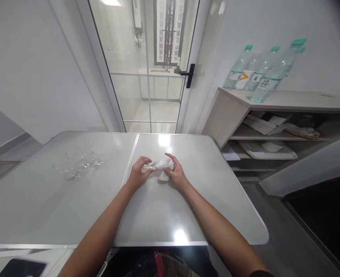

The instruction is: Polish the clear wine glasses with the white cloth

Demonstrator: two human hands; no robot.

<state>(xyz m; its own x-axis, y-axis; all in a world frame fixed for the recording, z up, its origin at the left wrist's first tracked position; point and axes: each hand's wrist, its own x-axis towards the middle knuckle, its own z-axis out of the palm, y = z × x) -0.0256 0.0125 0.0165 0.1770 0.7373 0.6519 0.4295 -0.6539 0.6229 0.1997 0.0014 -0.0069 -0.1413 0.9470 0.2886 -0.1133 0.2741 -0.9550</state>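
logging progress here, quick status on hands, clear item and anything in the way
Left hand gripping clear item by narrow end. Right hand holding white cloth at its wider end. Clear pieces off left, not in the way.

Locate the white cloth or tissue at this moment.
In the head view, the white cloth or tissue is in the right hand, just right of the table seam, against the clear piece that the left hand holds.

Apparent home, kitchen cabinets (pixel 160 88) behind glass door (pixel 148 74)
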